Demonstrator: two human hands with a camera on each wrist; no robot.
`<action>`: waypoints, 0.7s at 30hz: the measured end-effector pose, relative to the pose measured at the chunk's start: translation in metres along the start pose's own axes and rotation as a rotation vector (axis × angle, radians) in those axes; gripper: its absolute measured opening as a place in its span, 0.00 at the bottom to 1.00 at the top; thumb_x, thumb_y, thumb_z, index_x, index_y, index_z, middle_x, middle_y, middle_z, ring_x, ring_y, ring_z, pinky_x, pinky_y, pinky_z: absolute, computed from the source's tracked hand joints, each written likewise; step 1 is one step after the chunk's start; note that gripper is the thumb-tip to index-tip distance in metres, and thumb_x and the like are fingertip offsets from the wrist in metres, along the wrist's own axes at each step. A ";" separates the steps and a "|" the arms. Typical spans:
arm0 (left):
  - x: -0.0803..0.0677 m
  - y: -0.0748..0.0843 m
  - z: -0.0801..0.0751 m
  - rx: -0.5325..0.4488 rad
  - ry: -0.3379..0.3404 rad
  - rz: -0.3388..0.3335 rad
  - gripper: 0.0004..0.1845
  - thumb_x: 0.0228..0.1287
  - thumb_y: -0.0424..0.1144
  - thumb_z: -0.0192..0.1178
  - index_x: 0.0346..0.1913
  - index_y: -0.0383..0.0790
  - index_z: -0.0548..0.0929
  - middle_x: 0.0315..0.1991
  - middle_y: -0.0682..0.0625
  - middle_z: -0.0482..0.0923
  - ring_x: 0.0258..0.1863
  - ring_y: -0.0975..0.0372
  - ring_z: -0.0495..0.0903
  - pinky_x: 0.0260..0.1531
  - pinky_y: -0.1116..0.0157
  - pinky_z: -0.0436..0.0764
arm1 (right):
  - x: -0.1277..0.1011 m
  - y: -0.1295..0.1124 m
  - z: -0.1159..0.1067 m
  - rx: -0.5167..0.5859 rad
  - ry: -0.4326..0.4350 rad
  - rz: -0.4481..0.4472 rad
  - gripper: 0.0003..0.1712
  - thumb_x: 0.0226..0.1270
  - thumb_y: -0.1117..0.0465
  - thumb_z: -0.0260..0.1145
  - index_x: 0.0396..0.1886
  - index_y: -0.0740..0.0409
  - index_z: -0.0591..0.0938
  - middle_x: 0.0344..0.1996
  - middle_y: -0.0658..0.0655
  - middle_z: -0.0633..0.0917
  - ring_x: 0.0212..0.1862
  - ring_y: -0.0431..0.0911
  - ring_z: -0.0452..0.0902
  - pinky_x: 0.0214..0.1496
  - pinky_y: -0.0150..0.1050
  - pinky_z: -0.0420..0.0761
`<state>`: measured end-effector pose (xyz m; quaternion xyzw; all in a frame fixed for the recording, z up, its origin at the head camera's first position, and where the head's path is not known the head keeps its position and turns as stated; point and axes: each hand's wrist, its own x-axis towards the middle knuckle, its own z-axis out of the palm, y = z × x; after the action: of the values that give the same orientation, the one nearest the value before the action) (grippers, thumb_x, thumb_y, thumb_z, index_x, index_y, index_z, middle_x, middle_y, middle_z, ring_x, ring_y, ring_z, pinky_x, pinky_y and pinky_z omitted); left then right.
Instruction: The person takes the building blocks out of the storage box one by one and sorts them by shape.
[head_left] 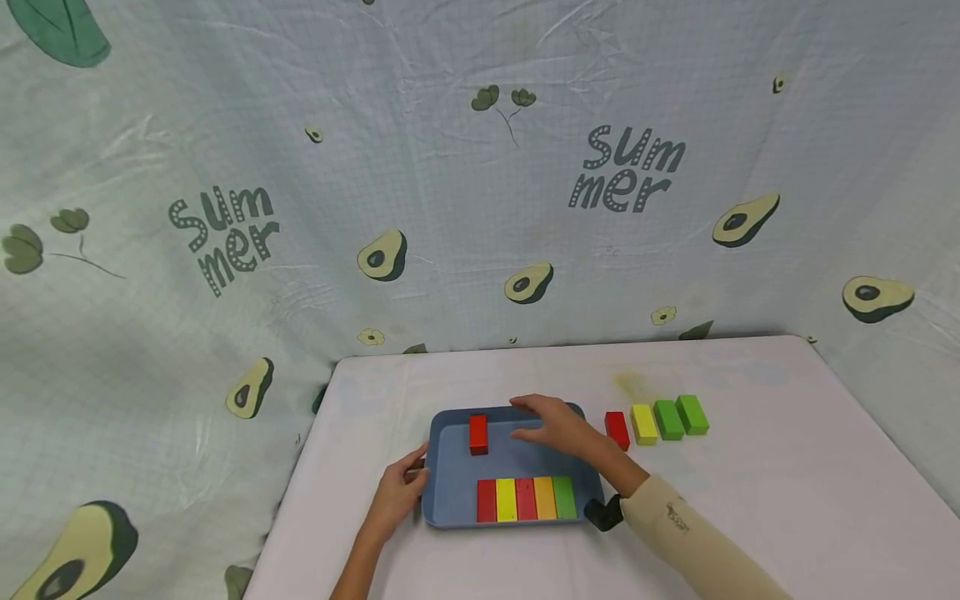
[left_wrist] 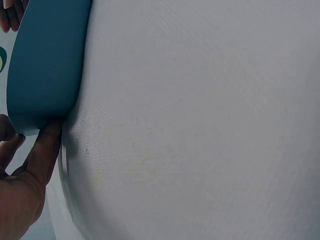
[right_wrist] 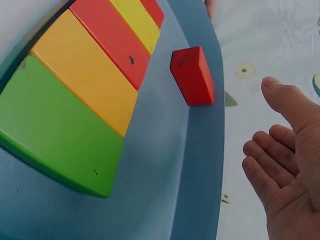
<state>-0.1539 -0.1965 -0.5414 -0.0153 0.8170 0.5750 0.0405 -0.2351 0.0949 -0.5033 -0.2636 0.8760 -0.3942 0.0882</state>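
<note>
A blue-grey tray lies on the table. My left hand grips its left edge, with fingers against the outer wall in the left wrist view. My right hand hovers over the tray's far right part, thumb and fingers spread, holding nothing. Inside the tray, a single red block sits near the far wall. Along the near wall runs a row of blocks: red, yellow, pinkish red, orange and green.
To the tray's right, on the white-covered table, stand another red block, a yellow block and two green blocks. A printed avocado cloth hangs behind. A black strap piece shows at my right wrist.
</note>
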 end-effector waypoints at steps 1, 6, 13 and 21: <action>0.000 0.000 0.000 0.002 0.002 -0.002 0.24 0.66 0.29 0.53 0.65 0.31 0.68 0.51 0.35 0.74 0.45 0.51 0.78 0.33 0.63 0.78 | 0.001 0.001 0.001 -0.001 -0.002 0.004 0.35 0.57 0.57 0.71 0.63 0.62 0.71 0.58 0.58 0.76 0.58 0.50 0.72 0.53 0.47 0.74; 0.001 -0.002 0.000 0.002 0.010 -0.007 0.24 0.65 0.28 0.53 0.65 0.31 0.69 0.49 0.36 0.75 0.43 0.52 0.78 0.31 0.64 0.78 | 0.003 0.001 0.004 -0.001 0.000 0.000 0.34 0.58 0.57 0.71 0.63 0.62 0.72 0.57 0.58 0.76 0.57 0.51 0.72 0.54 0.47 0.74; -0.005 0.012 -0.002 -0.026 -0.012 -0.012 0.24 0.66 0.27 0.52 0.65 0.29 0.67 0.49 0.33 0.74 0.43 0.49 0.77 0.31 0.62 0.78 | 0.008 -0.001 0.009 -0.002 -0.016 -0.009 0.34 0.59 0.57 0.70 0.63 0.65 0.71 0.57 0.60 0.76 0.57 0.52 0.71 0.54 0.47 0.73; -0.010 0.029 -0.003 -0.029 -0.034 -0.008 0.25 0.65 0.25 0.51 0.65 0.26 0.65 0.49 0.30 0.73 0.43 0.46 0.76 0.31 0.60 0.78 | 0.014 -0.004 0.014 -0.022 -0.031 -0.016 0.34 0.59 0.56 0.70 0.63 0.64 0.71 0.57 0.59 0.76 0.57 0.51 0.72 0.53 0.44 0.74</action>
<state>-0.1460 -0.1900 -0.5121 -0.0092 0.8077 0.5868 0.0564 -0.2408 0.0762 -0.5088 -0.2776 0.8767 -0.3809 0.0958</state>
